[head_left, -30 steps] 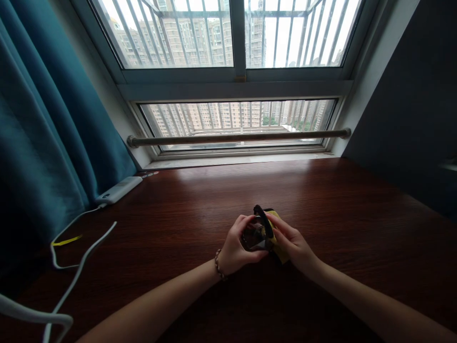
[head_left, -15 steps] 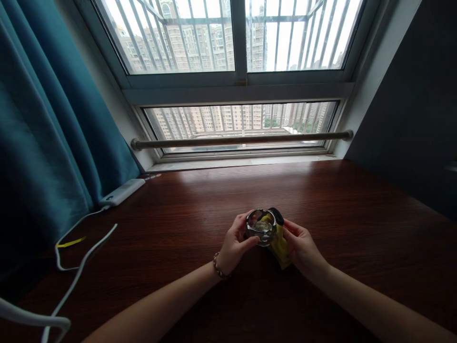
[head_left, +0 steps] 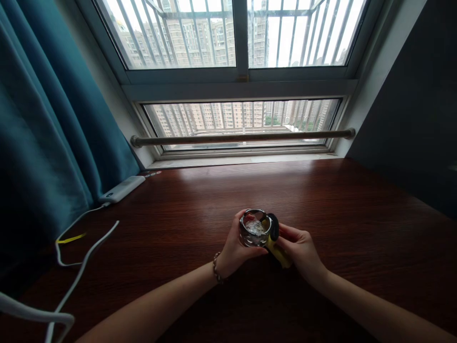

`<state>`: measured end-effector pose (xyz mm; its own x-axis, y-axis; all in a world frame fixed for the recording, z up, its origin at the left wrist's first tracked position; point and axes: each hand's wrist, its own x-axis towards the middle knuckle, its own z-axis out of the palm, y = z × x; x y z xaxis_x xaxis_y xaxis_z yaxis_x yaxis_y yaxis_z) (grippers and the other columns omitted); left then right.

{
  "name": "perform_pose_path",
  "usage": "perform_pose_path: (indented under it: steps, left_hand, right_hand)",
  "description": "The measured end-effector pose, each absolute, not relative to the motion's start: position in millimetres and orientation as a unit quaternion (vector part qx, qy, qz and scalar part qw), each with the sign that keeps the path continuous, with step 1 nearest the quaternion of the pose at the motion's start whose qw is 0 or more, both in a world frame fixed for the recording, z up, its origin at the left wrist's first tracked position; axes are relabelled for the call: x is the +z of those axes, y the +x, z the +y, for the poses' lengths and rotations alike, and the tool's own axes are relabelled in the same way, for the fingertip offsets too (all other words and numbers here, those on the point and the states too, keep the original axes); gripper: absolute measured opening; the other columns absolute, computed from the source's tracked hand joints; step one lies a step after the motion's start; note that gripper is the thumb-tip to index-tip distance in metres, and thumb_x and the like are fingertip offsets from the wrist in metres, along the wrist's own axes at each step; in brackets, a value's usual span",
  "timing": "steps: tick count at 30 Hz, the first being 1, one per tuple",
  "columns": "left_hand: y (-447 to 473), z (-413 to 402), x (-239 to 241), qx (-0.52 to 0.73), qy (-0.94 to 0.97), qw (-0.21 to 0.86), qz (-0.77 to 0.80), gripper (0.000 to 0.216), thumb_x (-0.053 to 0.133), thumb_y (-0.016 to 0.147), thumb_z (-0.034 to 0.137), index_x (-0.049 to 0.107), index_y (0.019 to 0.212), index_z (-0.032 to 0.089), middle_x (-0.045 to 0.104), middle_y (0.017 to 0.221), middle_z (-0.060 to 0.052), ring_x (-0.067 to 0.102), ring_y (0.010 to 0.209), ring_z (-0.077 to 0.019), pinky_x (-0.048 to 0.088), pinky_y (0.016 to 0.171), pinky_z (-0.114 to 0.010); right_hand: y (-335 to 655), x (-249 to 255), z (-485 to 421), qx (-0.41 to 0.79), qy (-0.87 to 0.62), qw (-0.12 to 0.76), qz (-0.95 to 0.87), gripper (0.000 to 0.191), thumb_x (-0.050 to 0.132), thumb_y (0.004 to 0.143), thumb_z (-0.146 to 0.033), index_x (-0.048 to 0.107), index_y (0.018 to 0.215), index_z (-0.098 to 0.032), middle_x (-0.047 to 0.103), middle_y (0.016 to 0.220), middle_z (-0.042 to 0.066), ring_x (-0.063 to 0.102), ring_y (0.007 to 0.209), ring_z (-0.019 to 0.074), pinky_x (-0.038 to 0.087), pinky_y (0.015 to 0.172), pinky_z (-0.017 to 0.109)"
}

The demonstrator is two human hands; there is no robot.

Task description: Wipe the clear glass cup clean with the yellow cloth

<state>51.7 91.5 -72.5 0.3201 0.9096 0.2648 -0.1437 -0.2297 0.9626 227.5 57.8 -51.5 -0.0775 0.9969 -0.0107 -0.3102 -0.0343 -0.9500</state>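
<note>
Glass jar (head_left: pixel 254 228) now sits upright in the left hand (head_left: pixel 233 247); the right hand (head_left: pixel 300 247) fingers pinch the yellow cloth (head_left: pixel 276 250).

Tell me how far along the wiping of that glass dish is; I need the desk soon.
Done: hard to judge; the glass dish looks shiny, but whether it is clean cannot be told. In hand: the left hand holds the dish above the table, while the right hand presses a yellow sponge against its side. Left: dish and sponge are not yet set down.

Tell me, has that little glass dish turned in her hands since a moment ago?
Yes. The glass dish in the left hand has tipped upright, open rim facing up from the table.
</note>
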Motion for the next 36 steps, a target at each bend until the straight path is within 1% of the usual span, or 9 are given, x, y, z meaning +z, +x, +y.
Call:
perform_pose_path:
  steps: [3,5,9,12,18,24,28,33,36]
  left_hand:
    - [49,93,-67,0.483,0.649,0.492,0.323,0.089,0.083,0.055,0.021,0.03,0.127,0.025,0.051,0.121,-0.008,0.051,0.115,-0.0255,0.041,0.101,-0.039]
    - [48,92,-65,0.471,0.669,0.483,0.312,0.09,0.082,0.057,0.02,0.028,0.129,0.027,0.051,0.122,-0.008,0.05,0.116,-0.0255,0.04,0.102,-0.038]
    - [48,89,-64,0.478,0.68,0.472,0.293,0.086,0.08,0.06,0.018,0.027,0.126,0.029,0.051,0.122,-0.006,0.052,0.114,-0.0225,0.042,0.1,-0.034]
    - [49,86,-66,0.468,0.7,0.464,0.274,0.084,0.078,0.062,0.017,0.026,0.128,0.027,0.051,0.124,-0.008,0.053,0.114,-0.0238,0.042,0.1,-0.035]
    - [47,86,-66,0.419,0.739,0.465,0.248,0.088,0.079,0.059,0.016,0.029,0.132,0.022,0.048,0.128,-0.014,0.052,0.114,-0.0296,0.043,0.099,-0.04]
    - [46,89,-64,0.414,0.681,0.563,0.217,0.088,0.079,0.06,0.013,0.028,0.132,0.024,0.05,0.127,-0.013,0.052,0.116,-0.0283,0.043,0.099,-0.039]
    - [46,94,-64,0.444,0.615,0.618,0.207,0.074,0.077,0.064,0.013,0.035,0.123,0.027,0.053,0.126,-0.007,0.054,0.114,-0.0216,0.046,0.094,-0.03]
    - [46,98,-60,0.449,0.53,0.68,0.236,0.067,0.077,0.063,0.027,0.046,0.122,0.018,0.061,0.113,-0.01,0.06,0.1,-0.0218,0.047,0.087,-0.03]
    - [46,100,-60,0.44,0.534,0.68,0.241,0.066,0.077,0.064,0.027,0.048,0.122,0.016,0.062,0.112,-0.01,0.059,0.1,-0.0234,0.047,0.088,-0.032]
  right_hand:
    - [228,-49,57,0.6,-0.394,0.551,-0.426,0.037,0.077,0.068,-0.033,0.07,0.102,-0.021,0.065,0.101,0.006,0.061,0.091,0.0203,0.049,0.077,0.026]
    - [229,-49,59,0.611,-0.38,0.549,-0.425,0.036,0.075,0.071,-0.032,0.069,0.105,-0.022,0.065,0.1,0.006,0.061,0.09,0.0191,0.048,0.076,0.024]
    - [232,-51,62,0.666,-0.332,0.535,-0.401,0.03,0.07,0.078,-0.032,0.069,0.106,-0.022,0.066,0.092,0.006,0.062,0.077,0.016,0.048,0.069,0.023]
    - [234,-53,65,0.697,-0.31,0.518,-0.385,0.027,0.067,0.081,-0.034,0.069,0.105,-0.021,0.066,0.088,0.007,0.061,0.073,0.0162,0.048,0.067,0.024]
    - [238,-57,67,0.647,-0.38,0.494,-0.438,0.029,0.07,0.077,-0.035,0.071,0.099,-0.016,0.066,0.084,0.008,0.06,0.073,0.0175,0.046,0.065,0.023]
    - [238,-55,66,0.614,-0.428,0.504,-0.43,0.032,0.073,0.072,-0.04,0.073,0.093,-0.016,0.067,0.082,0.009,0.061,0.071,0.0178,0.046,0.062,0.023]
    - [237,-56,66,0.627,-0.438,0.511,-0.394,0.032,0.076,0.069,-0.041,0.074,0.087,-0.014,0.067,0.079,0.01,0.06,0.067,0.0174,0.045,0.059,0.023]
    - [236,-58,66,0.637,-0.427,0.523,-0.372,0.034,0.078,0.067,-0.04,0.073,0.087,-0.013,0.066,0.078,0.009,0.062,0.073,0.0211,0.048,0.066,0.027]
    - [235,-56,66,0.635,-0.429,0.524,-0.372,0.036,0.077,0.067,-0.039,0.072,0.091,-0.013,0.066,0.083,0.01,0.063,0.075,0.0214,0.049,0.067,0.027]
